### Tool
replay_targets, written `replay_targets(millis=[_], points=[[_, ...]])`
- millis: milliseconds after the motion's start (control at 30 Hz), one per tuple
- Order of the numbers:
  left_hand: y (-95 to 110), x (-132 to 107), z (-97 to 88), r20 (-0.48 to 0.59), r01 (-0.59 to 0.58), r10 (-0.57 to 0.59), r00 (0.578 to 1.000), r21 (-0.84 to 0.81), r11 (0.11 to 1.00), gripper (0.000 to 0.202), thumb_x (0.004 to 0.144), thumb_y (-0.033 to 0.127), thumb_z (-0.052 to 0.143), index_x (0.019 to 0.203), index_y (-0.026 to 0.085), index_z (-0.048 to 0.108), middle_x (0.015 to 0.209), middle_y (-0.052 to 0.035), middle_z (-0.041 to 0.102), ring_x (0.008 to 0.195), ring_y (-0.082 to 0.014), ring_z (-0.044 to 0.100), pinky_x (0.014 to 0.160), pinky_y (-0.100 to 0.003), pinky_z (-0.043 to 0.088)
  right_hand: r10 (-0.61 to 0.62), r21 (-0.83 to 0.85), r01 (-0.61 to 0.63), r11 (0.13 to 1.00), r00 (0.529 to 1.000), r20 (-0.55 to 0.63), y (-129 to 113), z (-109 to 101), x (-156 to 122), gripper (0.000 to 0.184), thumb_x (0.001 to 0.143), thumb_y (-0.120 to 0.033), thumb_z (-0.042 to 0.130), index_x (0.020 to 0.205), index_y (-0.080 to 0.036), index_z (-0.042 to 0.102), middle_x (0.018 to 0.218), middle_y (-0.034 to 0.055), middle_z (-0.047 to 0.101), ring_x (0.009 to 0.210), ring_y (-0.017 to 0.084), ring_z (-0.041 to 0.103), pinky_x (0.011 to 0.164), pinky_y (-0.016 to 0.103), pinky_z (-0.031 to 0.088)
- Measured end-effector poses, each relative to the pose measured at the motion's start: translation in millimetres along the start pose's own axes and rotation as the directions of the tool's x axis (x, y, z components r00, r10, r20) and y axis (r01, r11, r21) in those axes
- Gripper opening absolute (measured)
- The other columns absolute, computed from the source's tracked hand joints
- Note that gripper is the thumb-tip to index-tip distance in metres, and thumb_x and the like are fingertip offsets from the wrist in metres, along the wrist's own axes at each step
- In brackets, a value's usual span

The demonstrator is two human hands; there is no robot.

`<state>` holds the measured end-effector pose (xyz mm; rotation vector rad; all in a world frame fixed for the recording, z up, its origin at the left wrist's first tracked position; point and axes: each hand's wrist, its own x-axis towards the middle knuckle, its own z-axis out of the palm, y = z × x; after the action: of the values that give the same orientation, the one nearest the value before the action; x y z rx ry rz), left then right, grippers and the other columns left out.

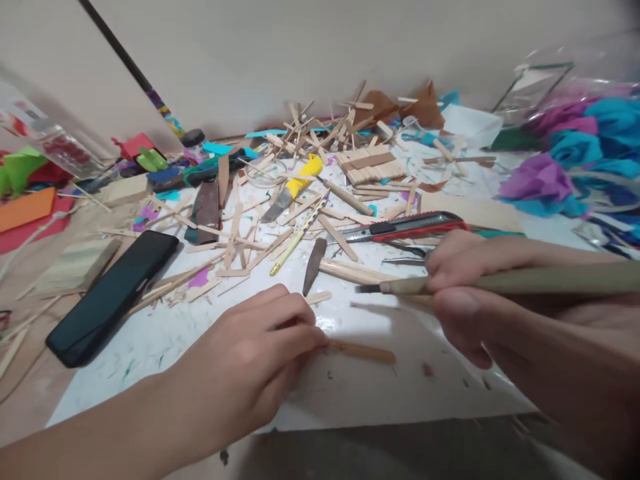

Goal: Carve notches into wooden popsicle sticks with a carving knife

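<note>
Stick (365, 351), flat, wooden: lying on white paper (150, 373) at the near side of the table (27, 407), its left end under the fingertips of the left hand.
Left hand (270, 340): fingers together and curled, closed on the stick's end; thumb mostly hidden.
Right hand (480, 293): closed in a pinch around a slim tool (550, 277) with olive handle and dark tip, raised above the paper, tip pointing left.
Hammer (314, 267): just beyond the left hand, head toward the left, handle running right behind the tool's tip.
Red cutter (410, 228): beyond the hammer, its right end partly behind the right hand.
Pencil (300, 233), patterned: slanting across loose sticks.
Yellow cutter (303, 177): farther back, blade toward lower left.
Stick panel (373, 167): several sticks side by side, one across.
Stick pile (325, 130): tangled, toward the wall (320, 53).
Phone (115, 297): dark screen up, left of the left hand, well apart from the stick.
Wood block (77, 267): left of the phone.
Crepe flowers (537, 177), purple and blue: far right.
</note>
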<state>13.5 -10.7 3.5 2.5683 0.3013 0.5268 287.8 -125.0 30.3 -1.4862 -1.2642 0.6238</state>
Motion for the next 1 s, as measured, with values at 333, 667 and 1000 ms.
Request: replay_targets(millis=[333,667,1000], points=[[2,2,-2.3,-0.002,0.046,-0.046,0.999,-0.074,0.996,0.025,0.115,0.012,0.058,0.104,0.017,0.080,0.103,-0.0053,0.075,0.095,-0.0160,0.067,0.081,-0.028,0.054,0.114,0.028,-0.130,0.991,0.939,0.325,-1,15,6,0.062,0.103,-0.072,0.075,0.058,-0.029,0.078,0.059,0.0050,0.074,0.048,0.020,0.071,0.041,0.029,0.062],[-1,-2,4.4,-0.010,0.053,-0.054,0.998,-0.077,0.996,0.029,0.115,0.012,0.056,0.098,0.017,0.078,0.102,-0.0043,0.072,0.094,-0.0164,0.063,0.080,-0.031,0.049,0.080,-0.042,-0.071,0.997,0.946,0.313,5,11,1,0.035,0.104,-0.064,0.078,0.090,-0.035,0.091,0.065,0.0019,0.078,0.049,0.019,0.071,0.039,0.025,0.055],[0,6,4.2,-0.042,0.008,-0.010,0.999,-0.044,0.999,0.035,0.110,0.007,0.060,0.079,0.019,0.068,0.094,-0.0023,0.070,0.088,-0.0168,0.062,0.080,-0.030,0.048,0.136,-0.003,-0.145,0.989,0.923,0.359,1,4,-2,0.020,0.103,-0.053,0.083,0.100,-0.035,0.092,0.084,0.0056,0.085,0.069,0.022,0.081,0.060,0.026,0.067]])
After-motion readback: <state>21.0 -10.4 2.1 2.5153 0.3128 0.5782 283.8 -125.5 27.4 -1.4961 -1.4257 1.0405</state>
